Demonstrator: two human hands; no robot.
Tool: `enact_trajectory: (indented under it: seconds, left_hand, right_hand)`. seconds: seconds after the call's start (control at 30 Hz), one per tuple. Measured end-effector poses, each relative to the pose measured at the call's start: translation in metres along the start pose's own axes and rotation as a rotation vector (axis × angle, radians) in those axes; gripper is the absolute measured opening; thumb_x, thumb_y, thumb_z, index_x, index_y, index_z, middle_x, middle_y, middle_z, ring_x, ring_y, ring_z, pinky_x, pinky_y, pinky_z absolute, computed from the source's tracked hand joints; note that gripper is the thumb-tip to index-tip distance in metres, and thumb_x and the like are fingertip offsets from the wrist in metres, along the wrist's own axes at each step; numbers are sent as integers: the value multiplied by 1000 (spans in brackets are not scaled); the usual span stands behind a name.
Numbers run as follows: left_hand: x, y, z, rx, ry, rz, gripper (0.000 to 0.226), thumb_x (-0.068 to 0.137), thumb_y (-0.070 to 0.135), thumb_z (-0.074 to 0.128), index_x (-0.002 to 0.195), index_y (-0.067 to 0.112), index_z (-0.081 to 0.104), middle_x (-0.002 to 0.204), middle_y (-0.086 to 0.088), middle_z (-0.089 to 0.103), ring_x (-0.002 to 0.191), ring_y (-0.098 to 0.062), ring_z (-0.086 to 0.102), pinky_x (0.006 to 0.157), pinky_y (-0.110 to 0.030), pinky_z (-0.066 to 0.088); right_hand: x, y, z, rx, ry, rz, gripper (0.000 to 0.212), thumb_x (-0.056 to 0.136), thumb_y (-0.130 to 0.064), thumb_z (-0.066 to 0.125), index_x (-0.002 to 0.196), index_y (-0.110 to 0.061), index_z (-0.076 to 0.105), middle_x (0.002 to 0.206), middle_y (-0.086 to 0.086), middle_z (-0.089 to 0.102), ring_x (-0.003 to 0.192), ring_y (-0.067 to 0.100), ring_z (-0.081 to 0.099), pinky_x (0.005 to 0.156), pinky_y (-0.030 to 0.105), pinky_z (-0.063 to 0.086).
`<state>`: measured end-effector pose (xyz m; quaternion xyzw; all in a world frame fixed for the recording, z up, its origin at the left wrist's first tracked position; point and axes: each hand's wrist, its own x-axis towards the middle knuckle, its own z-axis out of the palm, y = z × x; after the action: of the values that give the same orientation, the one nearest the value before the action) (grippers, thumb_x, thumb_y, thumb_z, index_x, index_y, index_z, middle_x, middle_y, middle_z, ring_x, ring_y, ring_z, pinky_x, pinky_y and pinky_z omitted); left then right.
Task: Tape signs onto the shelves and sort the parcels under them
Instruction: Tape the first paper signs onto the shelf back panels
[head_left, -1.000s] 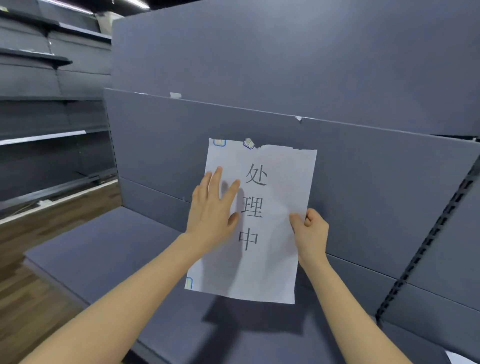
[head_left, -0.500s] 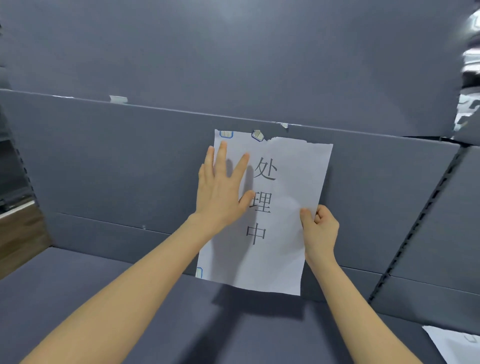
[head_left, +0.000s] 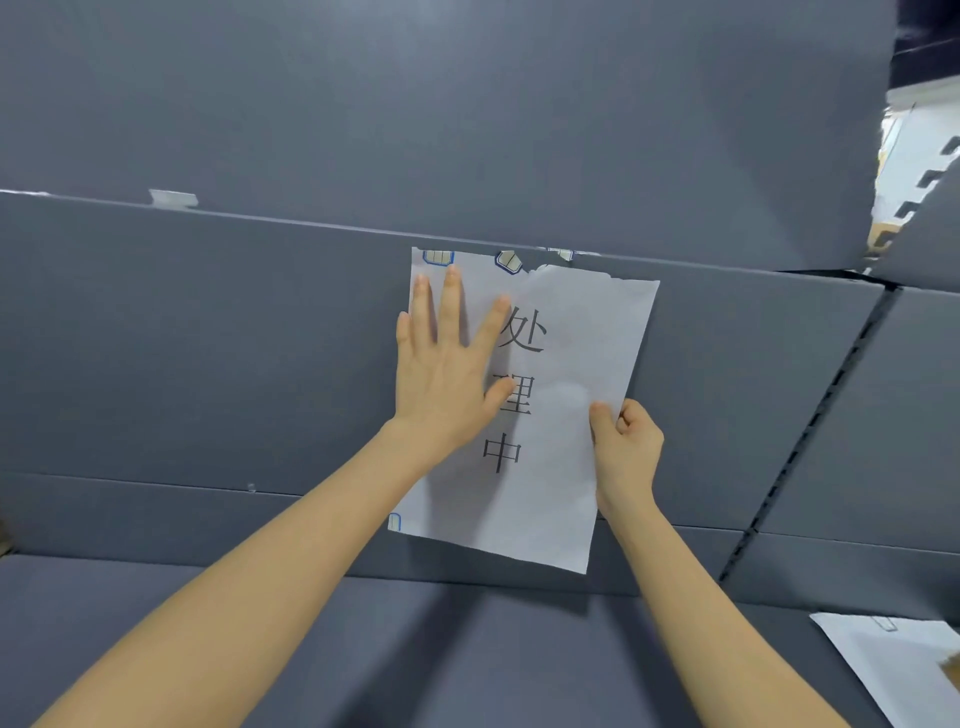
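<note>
A white paper sign (head_left: 566, 415) with three black characters lies against the grey back panel (head_left: 208, 338) of the shelf. Its top edge is torn at the right, and small blue-edged tape pieces (head_left: 437, 256) sit along the top and at the lower left corner. My left hand (head_left: 447, 358) presses flat on the sign's upper left part, fingers spread and straight. My right hand (head_left: 626, 447) pinches the sign's right edge between thumb and curled fingers.
The grey shelf board (head_left: 363, 649) runs below the sign. Another white sheet (head_left: 904, 665) lies on it at the lower right. A slotted upright (head_left: 810, 415) stands to the right. A scrap of tape (head_left: 174, 198) sticks to the panel's top edge at the left.
My left hand has slid up the sign toward its top left corner. The sign sits higher against the panel, and my view has turned right.
</note>
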<state>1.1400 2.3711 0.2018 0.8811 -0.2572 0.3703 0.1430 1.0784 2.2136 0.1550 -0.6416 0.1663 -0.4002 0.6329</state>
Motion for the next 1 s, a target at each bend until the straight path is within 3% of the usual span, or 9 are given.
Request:
enact_trajectory:
  seconds: [0.27, 0.37, 0.5, 0.57, 0.7, 0.87, 1.0]
  left_hand:
    - [2, 1, 3, 11, -23, -12, 82, 85, 49, 59, 150, 29, 12, 155, -22, -8, 140, -48, -9, 111, -58, 10]
    - [2, 1, 7, 9, 47, -1, 88, 79, 52, 65, 149, 27, 20, 154, -25, 2, 139, -51, 0, 108, -61, 17]
    - [3, 2, 8, 48, -1, -13, 89, 83, 56, 58, 150, 30, 5, 154, -23, -10, 139, -49, -10, 111, -58, 10]
    - [3, 1, 9, 60, 41, -2, 92, 79, 54, 64, 150, 29, 12, 154, -25, -1, 139, -51, -1, 109, -60, 16]
    - [5, -5, 17, 104, 174, 35, 106, 53, 51, 85, 140, 25, 30, 143, -31, 35, 127, -56, 33, 91, -63, 40]
    - [5, -7, 19, 92, 231, 57, 106, 50, 50, 86, 137, 25, 29, 141, -32, 36, 126, -57, 34, 89, -64, 40]
    - [5, -7, 19, 74, 238, 51, 105, 52, 50, 85, 137, 25, 29, 142, -32, 35, 126, -57, 33, 90, -65, 39]
  right_hand:
    - [1, -3, 2, -63, 25, -22, 35, 89, -8, 54, 62, -14, 33, 60, 1, 30, 57, 13, 26, 49, 23, 27]
    - [3, -4, 1, -108, 35, -47, 24, 88, -11, 54, 69, -11, 40, 64, 5, 32, 61, 17, 28, 55, 26, 28]
    - [6, -9, 0, -165, 60, -78, 23, 89, -12, 53, 68, -12, 41, 60, -1, 32, 57, 12, 27, 54, 25, 29]
    - [7, -15, -1, -195, 68, -114, 21, 90, -14, 52, 70, -14, 46, 60, -3, 37, 55, 10, 30, 51, 18, 31]
    - [8, -34, 1, -188, 104, -193, 11, 91, -13, 53, 80, -10, 53, 67, -7, 47, 59, 6, 41, 53, 5, 35]
    - [22, -65, 6, -133, 158, -255, 9, 90, -12, 53, 81, -12, 54, 69, -11, 50, 60, 1, 45, 56, 4, 36]
    - [38, -78, 8, -174, 187, -267, 25, 87, -11, 52, 63, -18, 48, 64, -10, 46, 58, 5, 41, 54, 7, 34]
